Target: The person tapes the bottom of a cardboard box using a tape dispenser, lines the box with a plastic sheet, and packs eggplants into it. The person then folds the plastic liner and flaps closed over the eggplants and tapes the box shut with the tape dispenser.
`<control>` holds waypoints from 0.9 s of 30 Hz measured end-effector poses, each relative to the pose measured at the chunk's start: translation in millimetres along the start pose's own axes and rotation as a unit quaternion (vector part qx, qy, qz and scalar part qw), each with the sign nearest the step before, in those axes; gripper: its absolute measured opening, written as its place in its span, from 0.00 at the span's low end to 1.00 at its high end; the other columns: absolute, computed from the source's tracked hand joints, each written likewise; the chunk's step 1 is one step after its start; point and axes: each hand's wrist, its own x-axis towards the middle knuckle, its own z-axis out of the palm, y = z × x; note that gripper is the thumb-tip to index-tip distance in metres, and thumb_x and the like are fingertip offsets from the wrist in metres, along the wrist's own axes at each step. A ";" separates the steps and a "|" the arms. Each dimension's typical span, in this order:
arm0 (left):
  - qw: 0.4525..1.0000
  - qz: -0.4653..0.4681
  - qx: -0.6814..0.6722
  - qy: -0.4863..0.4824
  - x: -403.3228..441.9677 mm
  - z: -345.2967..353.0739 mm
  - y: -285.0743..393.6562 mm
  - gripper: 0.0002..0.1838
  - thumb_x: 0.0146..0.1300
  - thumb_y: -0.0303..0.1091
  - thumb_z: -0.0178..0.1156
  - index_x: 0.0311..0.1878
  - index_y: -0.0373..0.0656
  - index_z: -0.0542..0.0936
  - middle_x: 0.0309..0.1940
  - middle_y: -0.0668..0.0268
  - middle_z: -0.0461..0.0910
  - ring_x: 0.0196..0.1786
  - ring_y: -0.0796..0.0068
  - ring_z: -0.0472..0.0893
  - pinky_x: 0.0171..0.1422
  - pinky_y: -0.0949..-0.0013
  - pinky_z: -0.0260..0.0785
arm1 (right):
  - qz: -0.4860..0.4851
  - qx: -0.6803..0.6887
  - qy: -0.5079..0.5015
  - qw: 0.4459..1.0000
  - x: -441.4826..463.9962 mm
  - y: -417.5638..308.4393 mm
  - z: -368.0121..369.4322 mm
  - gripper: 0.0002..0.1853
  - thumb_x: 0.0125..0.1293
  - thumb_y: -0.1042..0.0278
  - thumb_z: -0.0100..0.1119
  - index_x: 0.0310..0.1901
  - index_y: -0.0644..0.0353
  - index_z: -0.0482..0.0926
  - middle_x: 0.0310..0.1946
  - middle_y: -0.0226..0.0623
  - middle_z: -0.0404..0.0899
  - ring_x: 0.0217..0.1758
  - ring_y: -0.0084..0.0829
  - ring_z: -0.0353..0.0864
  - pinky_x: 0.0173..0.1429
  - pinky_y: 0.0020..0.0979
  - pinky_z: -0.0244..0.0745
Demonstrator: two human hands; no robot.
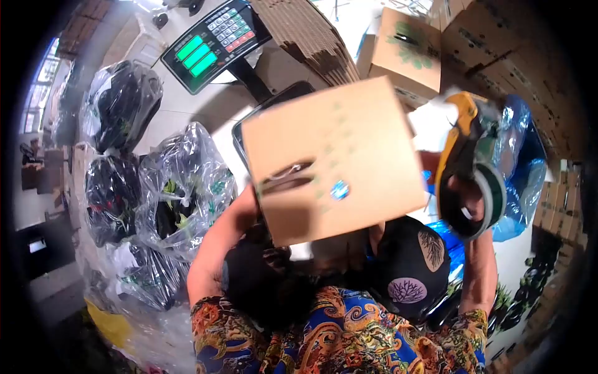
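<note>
A cardboard box [349, 143] with green print and a handle slot is tilted in front of my body. My left hand [251, 202] is at its left side, gripping the edge, with its fingers mostly hidden by the box. To the right of the box, my right hand [466, 194] is wrapped round a yellow and black tape dispenser [453, 146]. A roll of tape [495, 196] sits on the dispenser. The dispenser and my right hand are somewhat blurred. A small shiny blue spot [339, 189] shows on the box face.
A digital scale [215, 43] with a lit green display stands beyond the box. Clear bags [187, 187] of dark produce lie on the left. Flattened cartons [305, 37] and another printed box [408, 53] are at the back. Blue plastic bags [520, 156] lie on the right.
</note>
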 end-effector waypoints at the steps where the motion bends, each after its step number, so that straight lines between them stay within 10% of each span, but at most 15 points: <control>1: 0.999 0.017 -0.026 -0.015 -6.2 9.3 12.8 0.32 0.76 0.58 0.36 0.65 0.39 0.68 0.55 0.56 0.77 0.58 0.67 0.77 0.64 0.62 0.70 | 0.022 0.015 -0.016 1.000 2.2 -3.5 10.3 0.13 0.57 0.66 0.70 0.40 0.62 0.79 0.36 0.32 0.78 0.38 0.28 0.77 0.46 0.31 0.73; 9: 0.948 0.029 -0.311 -0.056 -29.5 -7.1 95.9 0.38 0.74 0.63 0.35 0.71 0.38 0.62 0.63 0.57 0.73 0.64 0.63 0.74 0.69 0.60 0.66 | 0.109 0.084 -0.068 0.988 6.9 -24.8 65.9 0.23 0.54 0.67 0.72 0.51 0.61 0.78 0.46 0.33 0.79 0.45 0.28 0.78 0.52 0.30 0.74; 12: 0.886 -0.009 -0.463 -0.019 -32.1 -61.7 70.1 0.40 0.74 0.65 0.34 0.72 0.38 0.60 0.65 0.57 0.72 0.66 0.61 0.73 0.71 0.60 0.64 | 0.003 0.101 -0.230 0.968 26.0 -9.9 71.4 0.25 0.62 0.66 0.67 0.60 0.59 0.73 0.51 0.36 0.79 0.50 0.29 0.79 0.56 0.30 0.77; 17: 0.973 0.053 -0.157 0.157 -43.6 -91.1 25.3 0.28 0.78 0.51 0.40 0.71 0.42 0.62 0.64 0.60 0.71 0.65 0.66 0.73 0.69 0.62 0.66 | 0.047 0.116 -0.268 0.955 40.6 -48.2 123.7 0.28 0.67 0.59 0.60 0.66 0.59 0.68 0.54 0.40 0.79 0.58 0.30 0.76 0.67 0.35 0.68; 20: 0.916 -0.019 -0.394 0.068 -19.2 -148.1 -60.5 0.24 0.77 0.47 0.44 0.67 0.40 0.67 0.62 0.57 0.73 0.64 0.65 0.73 0.68 0.63 0.66 | -0.051 0.007 -0.324 0.945 65.4 -43.4 139.1 0.29 0.65 0.60 0.60 0.66 0.59 0.69 0.54 0.39 0.79 0.58 0.29 0.75 0.66 0.34 0.66; 27: 0.931 -0.044 -0.225 0.285 4.4 -149.9 -122.1 0.23 0.74 0.44 0.49 0.65 0.39 0.69 0.58 0.54 0.74 0.60 0.63 0.75 0.63 0.62 0.68 | 0.071 0.059 -0.113 0.989 78.1 35.6 65.8 0.23 0.65 0.64 0.60 0.61 0.58 0.74 0.44 0.26 0.81 0.47 0.19 0.78 0.53 0.27 0.74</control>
